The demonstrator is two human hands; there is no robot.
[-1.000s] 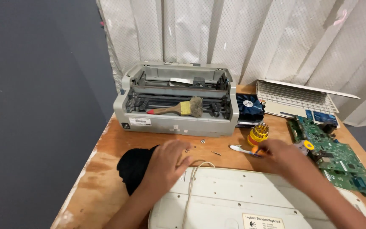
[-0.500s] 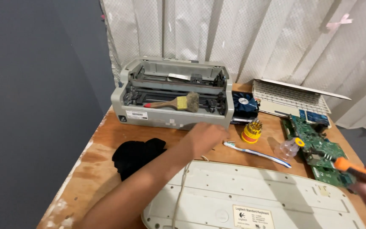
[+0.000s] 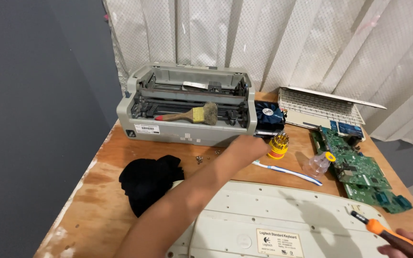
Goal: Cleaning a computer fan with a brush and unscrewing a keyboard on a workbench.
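My left hand [image 3: 250, 145] reaches across the wooden table [image 3: 106, 157] to a yellow holder of screwdriver bits [image 3: 278, 144]. Its fingertips are at the holder's left side, and the grip is hidden from me. At the bottom right corner my right hand [image 3: 409, 244] holds an orange-handled screwdriver [image 3: 381, 229], tip pointing up-left over the upturned white keyboard [image 3: 283, 220]. A blue-and-white toothbrush [image 3: 288, 171] lies between the keyboard and the bit holder.
An opened grey printer [image 3: 187, 102] with a paintbrush [image 3: 192, 114] on it stands at the back. Beside it are a blue fan [image 3: 268, 117], a white keyboard panel [image 3: 321, 107], green circuit boards [image 3: 359, 167] and a small clear bottle [image 3: 319, 165]. Black cloth [image 3: 151, 179] and loose screws [image 3: 199, 158] lie at the left.
My left hand left the keyboard and stretched forward to the yellow bit holder. My right hand pulled back from the toothbrush area to the bottom right, holding the orange screwdriver.
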